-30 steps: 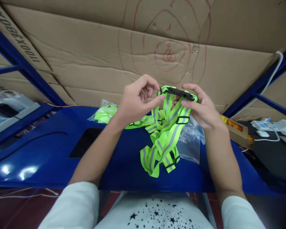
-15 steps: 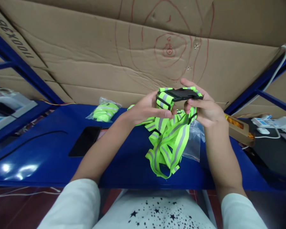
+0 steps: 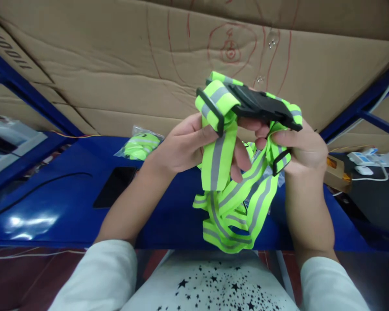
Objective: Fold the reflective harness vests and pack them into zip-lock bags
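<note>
Mid-frame: left hand and right hand, each grip closed on flat, grey-striped neon strap near moulded black buckle; loops droop above glossy blue surface.

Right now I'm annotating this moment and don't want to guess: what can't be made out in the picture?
All in the head view:
Black buckle: its far side faces away from the camera.
Left hand: its fingers are partly hidden behind the green strap.
Dark flat object: lower right part covered by the left forearm.
Cardboard box: left end behind the right hand.
Printed marking: cut off by the left edge.
</note>
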Available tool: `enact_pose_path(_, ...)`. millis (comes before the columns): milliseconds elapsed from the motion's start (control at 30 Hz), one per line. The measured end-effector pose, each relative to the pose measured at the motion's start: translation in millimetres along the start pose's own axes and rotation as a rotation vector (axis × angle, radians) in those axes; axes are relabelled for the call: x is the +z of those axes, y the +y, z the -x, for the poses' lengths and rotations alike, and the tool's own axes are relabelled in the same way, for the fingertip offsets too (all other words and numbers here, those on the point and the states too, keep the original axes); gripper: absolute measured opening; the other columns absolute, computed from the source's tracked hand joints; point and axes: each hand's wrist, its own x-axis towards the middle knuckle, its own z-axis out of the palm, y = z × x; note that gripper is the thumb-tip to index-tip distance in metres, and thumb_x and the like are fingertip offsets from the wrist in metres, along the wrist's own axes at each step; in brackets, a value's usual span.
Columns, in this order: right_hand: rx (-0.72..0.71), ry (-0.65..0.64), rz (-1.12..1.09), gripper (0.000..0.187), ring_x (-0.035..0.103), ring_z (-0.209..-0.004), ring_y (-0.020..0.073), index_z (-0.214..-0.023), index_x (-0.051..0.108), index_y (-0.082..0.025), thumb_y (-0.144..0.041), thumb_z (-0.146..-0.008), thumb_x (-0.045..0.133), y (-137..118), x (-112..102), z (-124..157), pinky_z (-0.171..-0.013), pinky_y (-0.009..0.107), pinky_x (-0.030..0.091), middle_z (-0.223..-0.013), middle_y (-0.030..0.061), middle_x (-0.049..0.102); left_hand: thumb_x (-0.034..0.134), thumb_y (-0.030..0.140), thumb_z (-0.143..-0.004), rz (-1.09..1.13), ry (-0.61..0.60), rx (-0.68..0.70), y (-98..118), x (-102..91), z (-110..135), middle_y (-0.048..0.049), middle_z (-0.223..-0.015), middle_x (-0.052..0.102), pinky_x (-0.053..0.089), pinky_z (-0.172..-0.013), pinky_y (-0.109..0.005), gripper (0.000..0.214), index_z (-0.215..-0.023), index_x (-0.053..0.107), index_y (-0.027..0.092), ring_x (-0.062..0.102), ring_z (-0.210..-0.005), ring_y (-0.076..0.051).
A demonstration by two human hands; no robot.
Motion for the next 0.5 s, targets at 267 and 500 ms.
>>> enact_pose_path(267, -0.145, 0.186, 0.146, 0.071, 0.070, -0.108, 0.0281, -0.137, 0.059, -0.040, -0.051, -0.071, 0.082, 3, 2, -10, -0.092, 0.054, 0.059, -0.117, -0.0004, 0.072, 0.082, 0.048, -0.081, -0.087, 0.153, -0.019, 0, 14.8, -14, -0.0044, -0.084, 0.073, 0.061, -0.064, -0.035, 0.039, -0.107, 0.072, 0.020, 0.073, -0.069, -0.022)
enact_pose_path(500, -0.237, 0.275, 0.371, 0.075, 0.057, -0.135, 0.0349, -0.145, 0.050, -0.046, -0.056, -0.076, 0.078, 11, 7, -10, -0.102, 0.057, 0.055, -0.139, -0.0001, 0.064, 0.078, 0.047, -0.085, -0.249, 0.249, 0.054, -10, 13.7, -23, -0.0025, -0.093, 0.075, 0.060, -0.083, -0.037, 0.030, -0.099, 0.074, 0.021, 0.073, -0.093, -0.025)
